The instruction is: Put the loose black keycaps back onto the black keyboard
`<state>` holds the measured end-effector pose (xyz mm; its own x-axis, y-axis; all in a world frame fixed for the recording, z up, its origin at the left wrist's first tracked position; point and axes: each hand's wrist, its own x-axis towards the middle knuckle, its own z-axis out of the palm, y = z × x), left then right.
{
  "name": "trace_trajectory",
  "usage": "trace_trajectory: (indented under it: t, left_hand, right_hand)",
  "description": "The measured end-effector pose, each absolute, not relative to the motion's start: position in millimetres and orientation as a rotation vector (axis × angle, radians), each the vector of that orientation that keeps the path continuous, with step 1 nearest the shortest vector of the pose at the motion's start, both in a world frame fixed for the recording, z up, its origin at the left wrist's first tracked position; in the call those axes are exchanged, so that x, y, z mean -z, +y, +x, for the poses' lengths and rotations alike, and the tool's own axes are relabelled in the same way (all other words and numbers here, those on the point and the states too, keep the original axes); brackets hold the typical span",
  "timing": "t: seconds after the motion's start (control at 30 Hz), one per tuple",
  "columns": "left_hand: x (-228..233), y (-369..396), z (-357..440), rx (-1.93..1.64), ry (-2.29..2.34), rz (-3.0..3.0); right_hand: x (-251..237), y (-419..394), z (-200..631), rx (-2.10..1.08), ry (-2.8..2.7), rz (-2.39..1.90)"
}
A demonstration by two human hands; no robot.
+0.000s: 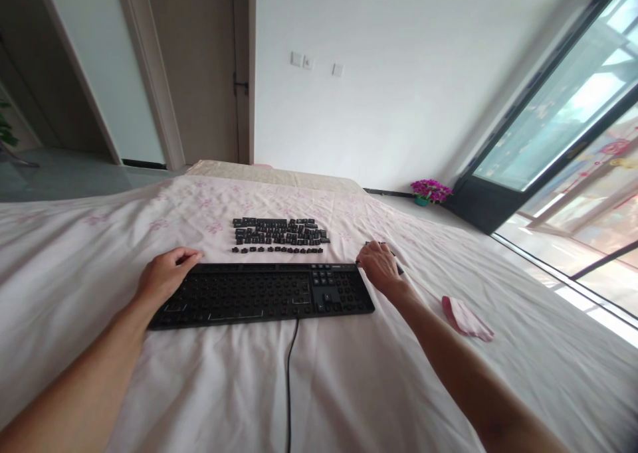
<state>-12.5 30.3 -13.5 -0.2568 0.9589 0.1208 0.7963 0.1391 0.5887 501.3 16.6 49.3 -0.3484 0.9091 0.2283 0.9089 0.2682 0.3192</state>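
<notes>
A black keyboard (249,295) lies on the bed sheet with most of its keycaps off. Dark keys remain in its navigation and arrow blocks. At its upper left corner is my left hand (169,271), thumb and fingers pressed together; anything between them is too small to make out. My right hand (379,265) is by the upper right corner, fingers bent downward with their tips mostly hidden. Dark pieces that look like keycaps (400,268) show partly from under it. Beyond the keyboard, many loose black keycaps (279,232) are laid out in rows.
The bed sheet (209,386) is pale pink and wrinkled. A black cable (289,380) runs from the keyboard toward me. To the right lies a pink cloth (466,319). Purple flowers (431,189) stand on the floor near the glass door (553,121).
</notes>
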Motion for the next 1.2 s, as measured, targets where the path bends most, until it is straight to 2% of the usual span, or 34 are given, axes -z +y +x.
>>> trace_trajectory:
  t: [0.27,0.43,0.53,1.2]
  left_hand:
    - [10,29,-11,-0.816,2.134,1.701]
    - [11,29,-10,-0.836,2.149,1.694]
    - [13,30,-11,-0.853,2.143,1.697]
    - [14,31,-11,-0.877,2.117,1.697]
  right_hand:
    - [-68,-25,478,-0.489,2.775,2.209]
    - [-64,-67,447,-0.127,3.027,2.14]
    - [-56,-83,435,-0.024,3.063,2.095]
    - [-41,-85,423,0.009,3.097,1.984]
